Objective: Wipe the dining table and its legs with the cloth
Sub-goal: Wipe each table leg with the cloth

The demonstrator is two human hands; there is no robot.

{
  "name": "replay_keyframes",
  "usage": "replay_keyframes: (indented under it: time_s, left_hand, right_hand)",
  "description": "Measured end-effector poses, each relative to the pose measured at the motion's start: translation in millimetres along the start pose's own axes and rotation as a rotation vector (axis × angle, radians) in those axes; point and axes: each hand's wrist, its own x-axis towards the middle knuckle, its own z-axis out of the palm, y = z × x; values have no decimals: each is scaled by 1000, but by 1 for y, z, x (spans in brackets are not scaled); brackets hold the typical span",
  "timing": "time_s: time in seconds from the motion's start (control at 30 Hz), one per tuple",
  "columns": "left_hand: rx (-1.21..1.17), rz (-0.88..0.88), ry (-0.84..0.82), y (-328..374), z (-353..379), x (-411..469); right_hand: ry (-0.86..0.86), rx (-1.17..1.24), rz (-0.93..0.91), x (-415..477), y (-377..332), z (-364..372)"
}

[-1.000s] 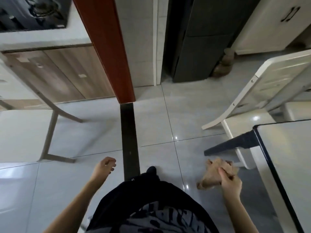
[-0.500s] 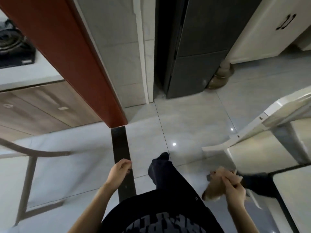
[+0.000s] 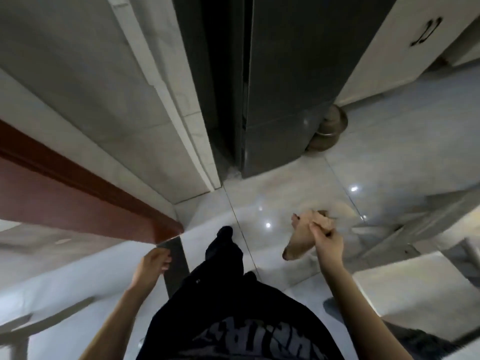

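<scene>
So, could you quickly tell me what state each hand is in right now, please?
Left hand: open, loosely curled, holding nothing.
Right hand: gripping the tan cloth.

Dark fridge (image 3: 285,87) beside brown pot (image 3: 328,131)

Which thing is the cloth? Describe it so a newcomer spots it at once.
Start at the tall dark fridge at top centre and drop to the glossy floor before it. There the right hand grips the cloth, a crumpled tan bundle hanging from the fist. It is the only soft thing held; the left hand holds nothing.
</scene>
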Motion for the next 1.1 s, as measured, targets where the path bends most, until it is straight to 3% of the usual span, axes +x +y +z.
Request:
replay_keyframes:
  time_s: [0.13, 0.3, 0.47, 0.63, 0.8, 1.1]
  left_hand:
    - [97, 45, -107, 84, 29, 79]
    - [276, 189, -301, 225, 83, 163]
    - [429, 338, -577, 347, 177, 187]
    - [594, 466, -773, 414, 272, 198]
    - [685, 499, -793, 462, 353, 209]
    - [618, 383, -682, 546, 468, 222]
  right_hand:
    - [71, 103, 81, 51, -19, 5]
    - [343, 167, 233, 96, -28, -6]
    - [629, 281, 361, 105, -34, -30]
    - [821, 391, 456, 109, -35, -41]
    - [847, 421, 507, 150, -30, -70]
    - [697, 443, 368, 316, -92, -171]
